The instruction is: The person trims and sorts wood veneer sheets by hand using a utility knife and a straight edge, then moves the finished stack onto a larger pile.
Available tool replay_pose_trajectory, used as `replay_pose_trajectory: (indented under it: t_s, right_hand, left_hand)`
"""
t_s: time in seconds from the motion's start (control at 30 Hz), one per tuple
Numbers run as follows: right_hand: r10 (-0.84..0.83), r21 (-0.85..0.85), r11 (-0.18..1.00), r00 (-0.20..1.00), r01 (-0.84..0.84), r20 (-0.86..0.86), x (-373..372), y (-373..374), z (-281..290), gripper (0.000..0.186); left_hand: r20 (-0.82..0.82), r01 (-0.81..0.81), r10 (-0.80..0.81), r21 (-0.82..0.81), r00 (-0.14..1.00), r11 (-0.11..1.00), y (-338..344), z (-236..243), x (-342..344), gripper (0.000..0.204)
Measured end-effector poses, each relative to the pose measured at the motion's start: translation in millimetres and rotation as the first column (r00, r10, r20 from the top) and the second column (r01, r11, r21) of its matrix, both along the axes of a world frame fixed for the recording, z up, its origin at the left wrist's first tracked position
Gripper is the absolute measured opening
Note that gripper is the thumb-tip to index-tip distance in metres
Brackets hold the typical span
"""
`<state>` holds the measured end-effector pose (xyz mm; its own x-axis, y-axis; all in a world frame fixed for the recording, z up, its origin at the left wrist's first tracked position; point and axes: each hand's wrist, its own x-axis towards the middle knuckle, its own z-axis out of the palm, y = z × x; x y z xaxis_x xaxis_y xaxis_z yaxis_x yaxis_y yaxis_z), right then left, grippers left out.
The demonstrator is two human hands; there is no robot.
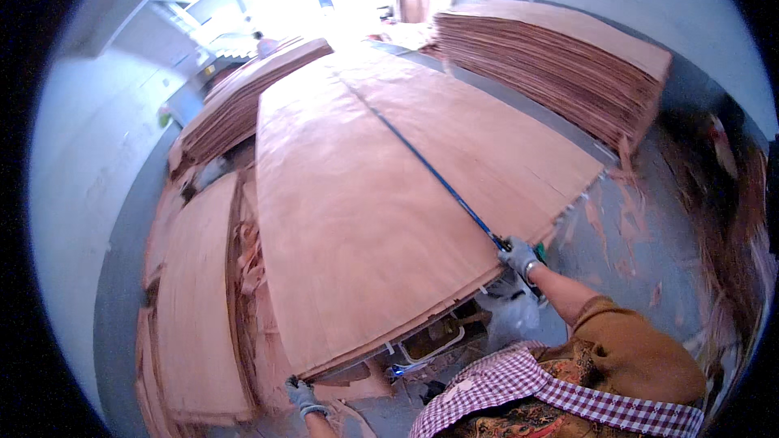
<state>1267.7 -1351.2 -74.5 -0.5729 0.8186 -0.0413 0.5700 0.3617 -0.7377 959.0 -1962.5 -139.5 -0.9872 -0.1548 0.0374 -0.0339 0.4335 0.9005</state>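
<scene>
A large pinkish-tan wood veneer sheet (341,251) lies on top of a layered stack in front of me. Along its length runs a long thin dark-blue rod (438,178), its far end fading into glare. My right hand (518,255), in a grey glove, is closed round the rod's near end at the sheet's near edge. At the near left corner, my left hand (302,396), also gloved, has its fingers curled on the veneer's edge; the fingertips are partly hidden. Something small and green shows beside my right wrist.
Tall veneer stacks stand at the far right (552,49) and far left (251,97). A lower stack (199,300) lies at my left. Torn veneer strips (625,219) litter the floor at right. Beneath the near edge is a metal frame (434,345). Another person (264,45) is far back.
</scene>
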Motion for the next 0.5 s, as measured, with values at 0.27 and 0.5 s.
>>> replay_pose_trajectory:
  t_s: [0.27, 0.5]
  right_hand:
    - [0.167, -0.115, 0.961, 0.857, -0.253, -0.487, 51, 61, -38, 0.047]
    - [0.513, -0.407, 0.627, 0.746, -0.664, -0.425, 32, -54, 13, 0.016]
  left_hand:
    - [0.724, 0.716, -0.22, -0.498, 0.654, 0.488, 3, 4, 181, 0.039]
    - [0.868, 0.536, 0.033, -0.335, 0.495, 0.774, -65, -23, 462, 0.036]
